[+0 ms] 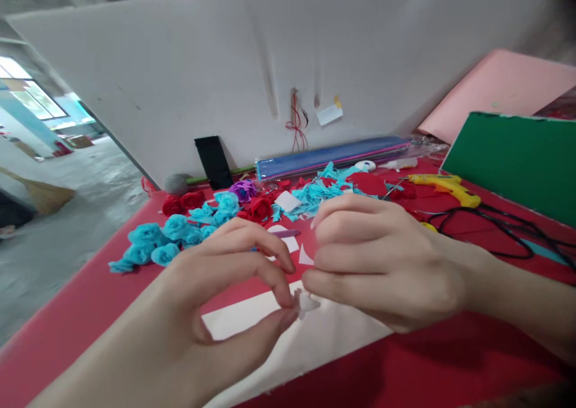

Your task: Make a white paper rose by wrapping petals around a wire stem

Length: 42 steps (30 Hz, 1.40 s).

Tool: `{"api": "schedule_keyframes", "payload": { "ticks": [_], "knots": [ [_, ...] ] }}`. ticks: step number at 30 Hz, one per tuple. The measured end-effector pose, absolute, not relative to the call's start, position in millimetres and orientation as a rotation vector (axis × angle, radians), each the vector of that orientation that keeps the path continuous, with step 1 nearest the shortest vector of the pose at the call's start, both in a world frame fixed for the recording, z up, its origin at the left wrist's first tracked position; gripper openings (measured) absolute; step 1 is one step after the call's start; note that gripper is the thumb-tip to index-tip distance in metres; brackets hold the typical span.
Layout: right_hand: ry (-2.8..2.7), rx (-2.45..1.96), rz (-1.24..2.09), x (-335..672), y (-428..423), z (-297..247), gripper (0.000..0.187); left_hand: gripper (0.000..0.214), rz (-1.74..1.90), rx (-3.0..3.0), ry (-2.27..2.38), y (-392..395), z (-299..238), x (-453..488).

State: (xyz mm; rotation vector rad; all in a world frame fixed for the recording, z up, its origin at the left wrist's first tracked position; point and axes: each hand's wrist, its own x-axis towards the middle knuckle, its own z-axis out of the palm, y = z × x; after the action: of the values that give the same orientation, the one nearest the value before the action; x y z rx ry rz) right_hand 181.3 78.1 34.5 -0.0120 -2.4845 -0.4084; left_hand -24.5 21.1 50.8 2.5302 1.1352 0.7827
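Note:
Between the thumb and index finger of my left hand (225, 294) is a small, crumpled white paper piece (308, 302), its shape slightly blurred. My right hand (382, 258) has its fingers curled inward right beside that piece. Its thumb is hidden, and I cannot see what, if anything, those fingers pinch. Below both hands a cream-white sheet (342, 336) lies flat on the red table (81, 312). Just behind my hands are white paper cutouts (306, 255) and a purple pen (286, 234).
Blue paper roses (164, 240) sit at the left, near red roses (191, 201) and a purple one (243, 190). Blue scraps (310, 198) lie at the back. A yellow glue gun (445, 186) with a black cord (499, 222) and a green board (517, 162) are right; a phone (213, 162) leans behind.

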Motion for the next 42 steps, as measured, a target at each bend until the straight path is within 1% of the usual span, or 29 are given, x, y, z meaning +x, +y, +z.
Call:
{"api": "schedule_keyframes", "payload": {
  "ticks": [4,11,14,20,23,26,29,31,33,37,39,42],
  "knots": [
    [-2.534,-0.01,-0.388,180,78,34,0.031,0.013,0.79,2.624,1.168,24,46,-23],
    [-2.58,-0.066,-0.324,179,77,35,0.029,0.015,0.702,2.66,1.211,27,41,-21],
    [-2.598,-0.07,-0.292,180,76,35,0.026,0.014,0.765,2.644,1.199,27,42,-20],
    [-2.626,-0.174,-0.226,178,71,36,0.013,0.015,0.798,2.752,1.118,29,44,-19],
    [-2.634,-0.217,-0.201,177,69,36,0.011,0.016,0.802,2.806,1.108,30,43,-20],
    [-2.642,-0.214,-0.143,178,68,38,0.013,0.016,0.773,2.825,1.102,28,42,-22],
    [-2.653,-0.18,-0.091,178,69,40,0.016,0.011,0.744,2.721,1.164,24,43,-25],
    [-2.665,-0.163,-0.056,179,69,41,0.016,0.01,0.81,2.652,1.182,23,45,-28],
    [-2.661,-0.144,-0.043,179,70,41,0.016,0.015,0.883,2.63,1.149,24,46,-30],
    [-2.577,-0.078,-0.194,180,72,37,0.024,0.019,0.821,2.574,1.093,29,46,-30],
    [-2.555,-0.064,-0.274,180,73,36,0.025,0.019,0.771,2.544,1.071,31,46,-30],
    [-2.563,-0.058,-0.294,182,73,38,0.027,0.018,0.753,2.577,1.035,30,46,-30]
  ]
}}
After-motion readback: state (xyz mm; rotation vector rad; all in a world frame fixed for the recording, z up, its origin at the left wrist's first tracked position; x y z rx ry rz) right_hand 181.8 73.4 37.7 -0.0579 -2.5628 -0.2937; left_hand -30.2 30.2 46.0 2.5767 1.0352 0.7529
